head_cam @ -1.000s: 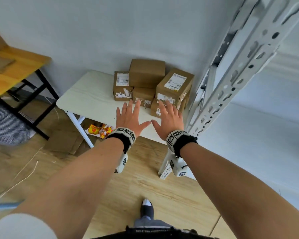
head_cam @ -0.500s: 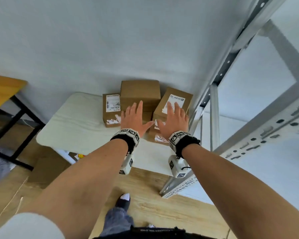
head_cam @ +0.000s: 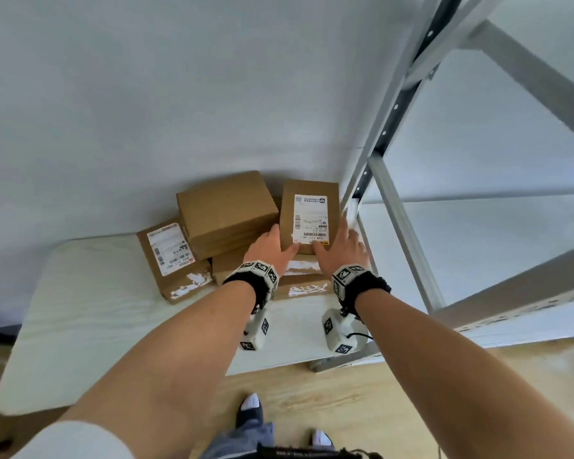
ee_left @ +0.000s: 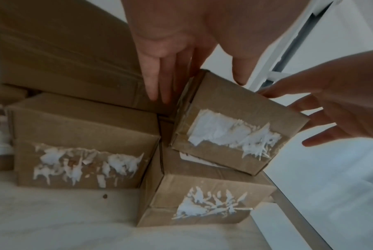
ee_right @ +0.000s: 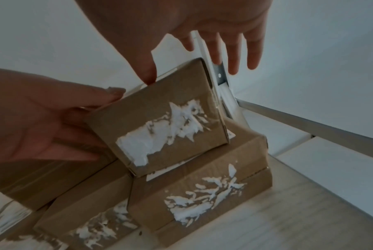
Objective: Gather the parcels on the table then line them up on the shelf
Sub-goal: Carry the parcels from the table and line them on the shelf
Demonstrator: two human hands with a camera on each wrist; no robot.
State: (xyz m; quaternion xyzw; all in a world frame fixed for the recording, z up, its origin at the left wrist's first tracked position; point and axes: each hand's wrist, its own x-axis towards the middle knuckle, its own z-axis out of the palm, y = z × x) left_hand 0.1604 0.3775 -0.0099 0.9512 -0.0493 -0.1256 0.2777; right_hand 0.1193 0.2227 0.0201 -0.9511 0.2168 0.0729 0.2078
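The labelled parcel point(head_cam: 309, 215) sits on top of another cardboard box point(head_cam: 304, 286) at the right end of the white table point(head_cam: 90, 313), against the wall, and I have both hands at it. My left hand point(head_cam: 268, 248) lies along its left side with the fingers straight, reaching down into the gap between this parcel and the big plain box point(head_cam: 226, 208) beside it; the thumb rests on the parcel's near top edge. My right hand point(head_cam: 342, 250) is spread wide at the right side, thumb tip on the top edge, fingers extended past the far corner and not touching the cardboard in the right wrist view. Neither hand is curled round the parcel.

In the left wrist view the parcel point(ee_left: 234, 125) is tilted, its front face bearing torn white label residue.

Left of the stack, another labelled box point(head_cam: 173, 256) leans against the pile. The grey metal shelf frame point(head_cam: 398, 210) stands just right of the table.
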